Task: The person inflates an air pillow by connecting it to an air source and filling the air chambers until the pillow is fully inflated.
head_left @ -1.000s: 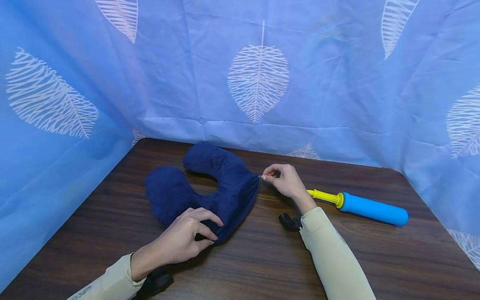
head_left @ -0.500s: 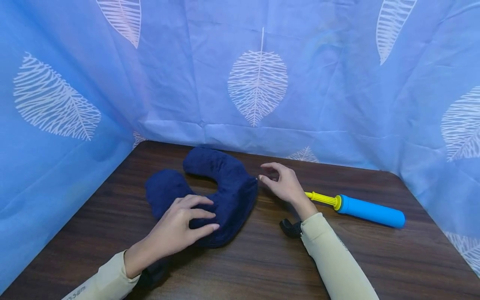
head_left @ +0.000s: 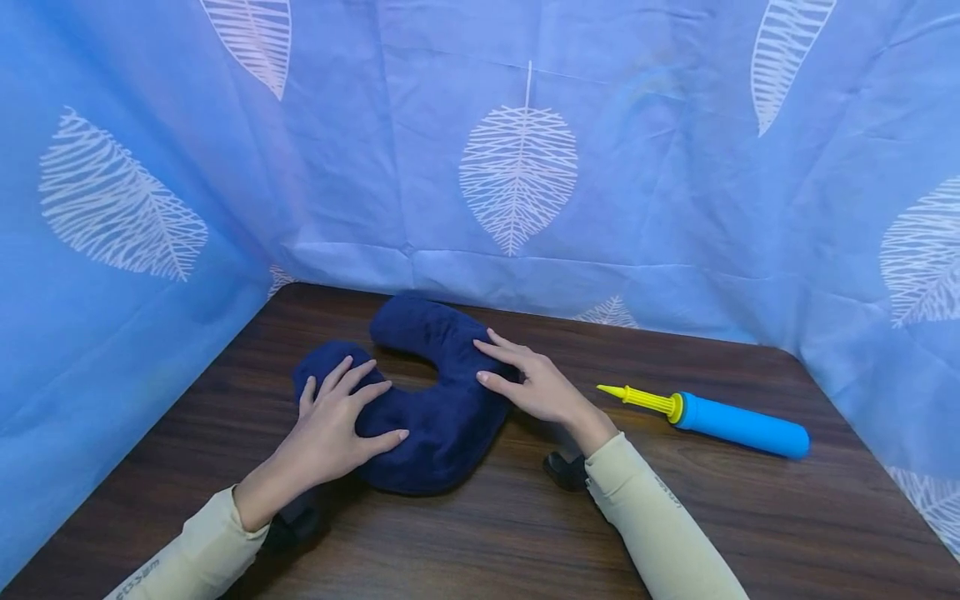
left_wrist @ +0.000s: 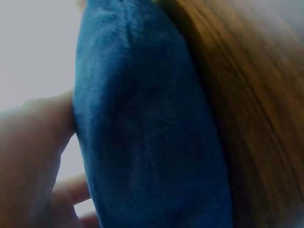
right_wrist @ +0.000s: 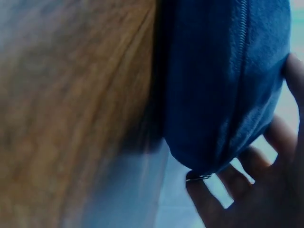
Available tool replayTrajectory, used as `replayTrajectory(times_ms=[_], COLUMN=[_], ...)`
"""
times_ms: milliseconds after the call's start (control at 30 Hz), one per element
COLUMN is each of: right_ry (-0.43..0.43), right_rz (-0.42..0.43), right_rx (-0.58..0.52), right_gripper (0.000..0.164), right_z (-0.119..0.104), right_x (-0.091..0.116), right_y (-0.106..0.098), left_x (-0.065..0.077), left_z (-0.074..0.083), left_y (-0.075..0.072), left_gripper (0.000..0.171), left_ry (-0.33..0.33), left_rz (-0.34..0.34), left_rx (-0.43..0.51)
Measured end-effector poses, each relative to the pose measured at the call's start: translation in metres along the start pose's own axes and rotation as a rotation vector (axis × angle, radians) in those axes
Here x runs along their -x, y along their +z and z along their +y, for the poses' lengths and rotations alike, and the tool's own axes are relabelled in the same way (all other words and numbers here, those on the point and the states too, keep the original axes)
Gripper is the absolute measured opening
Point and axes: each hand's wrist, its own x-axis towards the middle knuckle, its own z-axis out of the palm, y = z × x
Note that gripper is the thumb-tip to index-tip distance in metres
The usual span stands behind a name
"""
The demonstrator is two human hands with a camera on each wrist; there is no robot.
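Note:
A navy plush neck pillow lies on the table, its U opening toward the back left. My left hand rests on its left arm with the fingers spread and the thumb out. On the pillow's right side lie the fairly straight fingers of my right hand. In the right wrist view a zipper runs along the pillow's side, and a small metal zipper pull shows by a fingertip. The left wrist view shows the plush side of the pillow with my thumb against its upper edge.
To the right, a blue hand pump with a yellow nozzle lies on the dark wood table. Blue curtains with white leaf prints hang behind the table and at both sides.
My right hand has let go of the zipper pull and moved left onto the pillow. My left hand has left the pillow's near edge and spread over its left arm.

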Motion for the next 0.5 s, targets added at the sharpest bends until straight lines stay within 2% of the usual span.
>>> replayTrajectory(times_ms=[133,367,500], right_ry=[0.020,0.042,0.095], right_rz=[-0.012,-0.026,-0.015], right_rx=[-0.015,-0.012,0.056], right_gripper=[0.059,0.061,0.068], right_z=[0.004,0.000,-0.004], right_x=[0.002,0.000,0.002], right_y=[-0.002,-0.001,-0.014], left_x=[-0.004,0.001,-0.002], left_z=[-0.004,-0.010,0.000], left_y=[-0.001,-0.002,-0.015], left_gripper=[0.073,0.073,0.070], left_ry=[-0.011,-0.040,-0.034], left_rz=[-0.036,-0.032,-0.008], left_rx=[0.039,0.091,0.072])
